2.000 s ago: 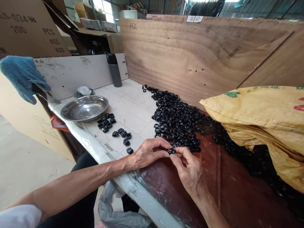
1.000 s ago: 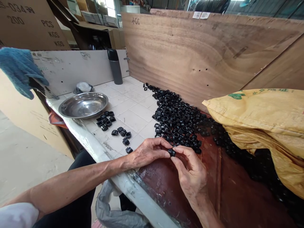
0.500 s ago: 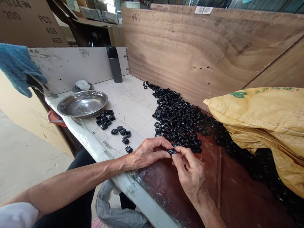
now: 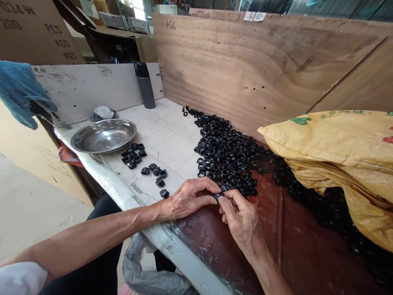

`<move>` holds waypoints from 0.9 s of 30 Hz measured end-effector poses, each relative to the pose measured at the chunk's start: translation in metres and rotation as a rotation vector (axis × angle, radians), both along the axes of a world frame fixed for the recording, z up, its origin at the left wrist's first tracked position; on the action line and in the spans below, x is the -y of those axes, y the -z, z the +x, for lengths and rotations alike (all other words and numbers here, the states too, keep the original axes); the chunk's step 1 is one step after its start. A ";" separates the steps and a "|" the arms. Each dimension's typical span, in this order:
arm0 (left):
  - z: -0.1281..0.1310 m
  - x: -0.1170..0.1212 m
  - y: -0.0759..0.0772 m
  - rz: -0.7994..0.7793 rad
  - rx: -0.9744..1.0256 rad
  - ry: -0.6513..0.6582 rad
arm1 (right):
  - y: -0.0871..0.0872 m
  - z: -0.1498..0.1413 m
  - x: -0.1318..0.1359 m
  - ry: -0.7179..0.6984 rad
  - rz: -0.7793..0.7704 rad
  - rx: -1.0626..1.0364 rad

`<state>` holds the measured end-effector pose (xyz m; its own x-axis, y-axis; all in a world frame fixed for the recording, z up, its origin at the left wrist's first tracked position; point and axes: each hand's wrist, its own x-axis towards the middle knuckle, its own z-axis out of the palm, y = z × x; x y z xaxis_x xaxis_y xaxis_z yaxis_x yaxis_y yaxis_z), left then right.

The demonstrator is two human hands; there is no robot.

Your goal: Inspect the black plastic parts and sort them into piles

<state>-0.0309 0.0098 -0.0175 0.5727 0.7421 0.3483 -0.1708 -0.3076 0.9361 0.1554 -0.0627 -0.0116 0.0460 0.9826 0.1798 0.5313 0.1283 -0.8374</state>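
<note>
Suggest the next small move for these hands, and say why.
I would probably turn the small black piece slightly between the fingertips before letting go: the left hand and the right hand both pinch it, and their fingers hide much of it, so its state cannot be judged from this view.

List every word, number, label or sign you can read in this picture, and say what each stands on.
"034", cut off at left, with a blurred character after it: cardboard box
"200": same box
"PCS": same box
"KGS": same box
"KGS", again: same box
"小GG": wooden board
Too small: two white labels
Too blurred or cut off: green and red print, yellow sack
Too faint: marks, lower cardboard panel
</note>
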 end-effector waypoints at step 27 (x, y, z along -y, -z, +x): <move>0.002 0.001 -0.003 -0.330 0.096 -0.017 | -0.006 0.001 -0.001 0.001 0.236 0.204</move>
